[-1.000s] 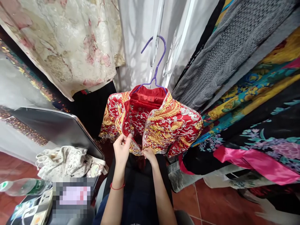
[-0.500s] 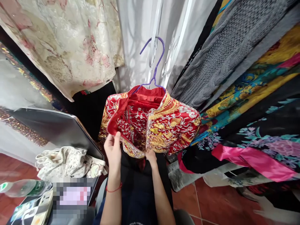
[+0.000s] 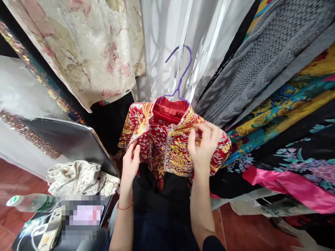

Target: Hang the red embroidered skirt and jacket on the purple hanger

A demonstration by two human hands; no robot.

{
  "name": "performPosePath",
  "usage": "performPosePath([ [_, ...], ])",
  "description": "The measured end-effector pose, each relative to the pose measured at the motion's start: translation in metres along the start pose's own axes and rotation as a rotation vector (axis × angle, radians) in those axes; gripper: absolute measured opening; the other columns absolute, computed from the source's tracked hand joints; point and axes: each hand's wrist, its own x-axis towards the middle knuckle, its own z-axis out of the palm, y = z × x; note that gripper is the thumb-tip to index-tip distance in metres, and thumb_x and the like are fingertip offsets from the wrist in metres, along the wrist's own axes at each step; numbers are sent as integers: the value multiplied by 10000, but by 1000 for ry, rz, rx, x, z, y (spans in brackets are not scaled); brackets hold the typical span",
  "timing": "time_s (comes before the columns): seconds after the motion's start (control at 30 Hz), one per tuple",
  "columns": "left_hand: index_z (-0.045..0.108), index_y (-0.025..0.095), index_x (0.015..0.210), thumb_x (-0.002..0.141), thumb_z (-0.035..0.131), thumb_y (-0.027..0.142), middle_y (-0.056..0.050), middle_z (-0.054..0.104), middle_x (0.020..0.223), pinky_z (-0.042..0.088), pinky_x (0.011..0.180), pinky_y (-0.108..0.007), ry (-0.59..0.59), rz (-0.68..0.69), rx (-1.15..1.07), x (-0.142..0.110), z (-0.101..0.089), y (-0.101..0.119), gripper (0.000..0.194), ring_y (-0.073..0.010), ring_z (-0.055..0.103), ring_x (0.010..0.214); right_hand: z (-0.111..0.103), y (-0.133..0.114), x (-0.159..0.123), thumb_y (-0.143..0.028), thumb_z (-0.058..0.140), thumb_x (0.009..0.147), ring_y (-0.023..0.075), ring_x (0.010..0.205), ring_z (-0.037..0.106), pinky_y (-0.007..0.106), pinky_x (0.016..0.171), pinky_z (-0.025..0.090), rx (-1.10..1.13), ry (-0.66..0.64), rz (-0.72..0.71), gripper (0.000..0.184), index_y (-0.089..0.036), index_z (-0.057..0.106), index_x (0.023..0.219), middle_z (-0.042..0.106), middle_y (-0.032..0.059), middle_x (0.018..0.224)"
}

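A red jacket (image 3: 180,153) with gold and silver embroidery hangs on a purple wire hanger (image 3: 180,80); its front is undone and a small size tag shows inside the collar. My left hand (image 3: 131,164), a red string on its wrist, pinches the edge of the jacket's left-hand front panel between thumb and fingers. Over the other front panel is my right hand (image 3: 205,148), thumb and fingers apart, holding nothing. Whether its fingertips touch the embroidery I cannot tell.
A cream floral garment (image 3: 104,52) hangs at upper left, a grey cable knit (image 3: 261,59) and patterned clothes at right. On the left are a dark upright panel (image 3: 68,139), a white dotted cloth (image 3: 75,179), a plastic bottle (image 3: 34,202) and a power strip (image 3: 52,230).
My right hand has let go of the jacket's lower front edge and moved up and right over the panel. The left panel, folded outward before, now lies with its embroidery showing.
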Motion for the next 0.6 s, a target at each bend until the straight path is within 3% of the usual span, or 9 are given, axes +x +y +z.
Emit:
performPosePath([
  [0.1,577,231,1376,898,595,488,-147,506,1501,285,1213,-484,5,203,187,13,8,12,543,-304,418,1436,8,13,28,-428,516,939,361,1189,486,549,980,337,-188,24,-46,377,-192,560,1229,575,191,1225],
  [0.17,458,218,1483,870,637,487,-174,267,1639,177,1227,-577,51,262,285,25,11,21,693,-373,136,1546,18,23,34,-439,466,963,339,1134,511,528,970,322,-219,-41,-63,371,-187,564,1216,615,165,1168],
  [0.23,343,198,1552,844,665,488,-181,23,1687,83,1203,-659,110,301,391,40,11,31,830,-422,-152,1528,28,32,34,-425,427,982,294,1012,540,477,932,330,-215,-88,-69,337,-179,597,1137,653,129,1040],
  [0.3,297,188,1573,827,683,484,-180,-81,1683,25,1184,-689,142,352,488,58,10,40,890,-436,-283,1477,34,39,32,-429,428,982,268,918,537,442,893,334,-209,-90,-69,335,-167,615,1072,659,112,950],
  [0.47,207,108,1592,793,685,321,-235,38,1671,46,1211,-632,144,410,589,109,14,45,955,-425,-187,1514,40,47,30,-427,459,965,246,833,526,413,855,335,-217,-14,-121,303,-171,620,975,657,87,858],
  [0.53,269,82,1571,808,591,204,-234,202,1647,121,1225,-570,135,441,609,123,12,44,838,-384,-76,1547,40,48,31,-421,460,965,238,810,522,403,843,335,-218,9,-143,286,-179,612,946,656,77,831],
  [0.6,425,116,1503,795,507,119,-194,414,1566,218,1210,-512,128,484,606,132,6,45,713,-337,130,1553,40,49,31,-418,461,967,231,805,522,394,840,334,-210,6,-158,275,-186,604,935,659,69,826],
])
